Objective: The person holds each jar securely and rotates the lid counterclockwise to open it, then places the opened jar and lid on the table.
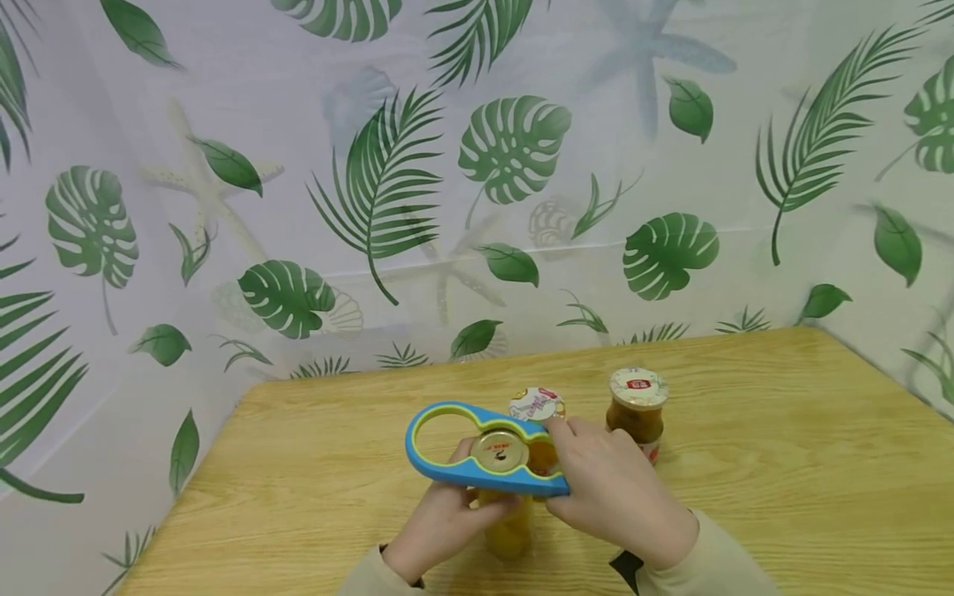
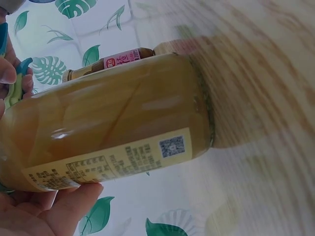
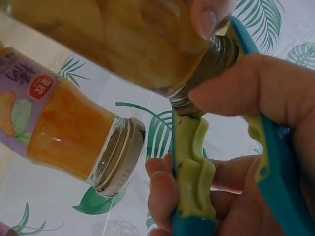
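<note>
My left hand point(image 1: 445, 515) holds a glass jar of yellow fruit pieces point(image 1: 510, 530) from its left side, near the neck. A blue and lime-green multi-ring jar opener point(image 1: 465, 474) lies across the jar's top, its middle opening around the gold lid point(image 1: 501, 451). My right hand point(image 1: 611, 480) grips the opener's right end. In the left wrist view the jar point(image 2: 108, 118) shows a label along its side, with fingers point(image 2: 66, 211) below it. The right wrist view has the opener's ridged inner side point(image 3: 192, 167) at the jar's neck, the right thumb point(image 3: 231, 91) beside it.
Behind the opener stands a second jar with a patterned white lid point(image 1: 535, 403); its orange contents point(image 3: 69, 132) show in the right wrist view. A brown-filled jar point(image 1: 636, 418) stands right of it. The wooden table point(image 1: 313, 488) meets a leaf-print cloth point(image 1: 447, 207) at the back.
</note>
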Demonstrator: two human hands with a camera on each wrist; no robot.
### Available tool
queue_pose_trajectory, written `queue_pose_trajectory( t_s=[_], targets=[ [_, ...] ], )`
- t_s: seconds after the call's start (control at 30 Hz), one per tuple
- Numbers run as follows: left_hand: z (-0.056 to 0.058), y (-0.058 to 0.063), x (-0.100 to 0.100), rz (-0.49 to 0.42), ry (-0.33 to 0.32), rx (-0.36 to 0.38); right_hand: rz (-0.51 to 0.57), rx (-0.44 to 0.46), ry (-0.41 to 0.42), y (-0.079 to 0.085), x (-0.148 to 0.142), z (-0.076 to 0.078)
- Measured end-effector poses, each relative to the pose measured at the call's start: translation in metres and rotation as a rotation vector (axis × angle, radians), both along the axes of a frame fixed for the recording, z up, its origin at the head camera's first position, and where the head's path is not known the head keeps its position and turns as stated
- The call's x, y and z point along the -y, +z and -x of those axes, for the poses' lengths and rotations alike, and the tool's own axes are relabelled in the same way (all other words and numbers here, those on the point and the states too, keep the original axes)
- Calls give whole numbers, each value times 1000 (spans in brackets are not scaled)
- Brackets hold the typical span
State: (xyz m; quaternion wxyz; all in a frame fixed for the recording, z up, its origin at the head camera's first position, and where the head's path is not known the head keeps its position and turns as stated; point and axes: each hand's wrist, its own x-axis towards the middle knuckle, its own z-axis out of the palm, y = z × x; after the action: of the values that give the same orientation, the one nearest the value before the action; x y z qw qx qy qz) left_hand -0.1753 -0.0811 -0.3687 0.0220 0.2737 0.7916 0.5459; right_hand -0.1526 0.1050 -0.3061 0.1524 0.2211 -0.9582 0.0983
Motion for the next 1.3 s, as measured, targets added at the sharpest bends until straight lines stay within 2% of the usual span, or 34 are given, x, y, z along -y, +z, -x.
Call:
queue_pose_trajectory(
  t_s=[0.37,0.63,0.8,1.0,1.17,1.3],
  targets=[
    [0,0,-1,0,0,-2,-69,53,-17,3,1,1],
    [0,-2,-2,5,6,-22,-74,56,-13,5,1,1],
    [1,-3,-2,2,2,-39,-86,28,-14,4,0,1],
    [2,-5,-1,-5,-20,33,-113,17,-24,4,0,1],
    [4,-10,1,23,-39,58,-136,8,-34,3,1,1],
    [5,-13,3,47,-24,95,-142,-21,-21,2,0,1]
  ],
)
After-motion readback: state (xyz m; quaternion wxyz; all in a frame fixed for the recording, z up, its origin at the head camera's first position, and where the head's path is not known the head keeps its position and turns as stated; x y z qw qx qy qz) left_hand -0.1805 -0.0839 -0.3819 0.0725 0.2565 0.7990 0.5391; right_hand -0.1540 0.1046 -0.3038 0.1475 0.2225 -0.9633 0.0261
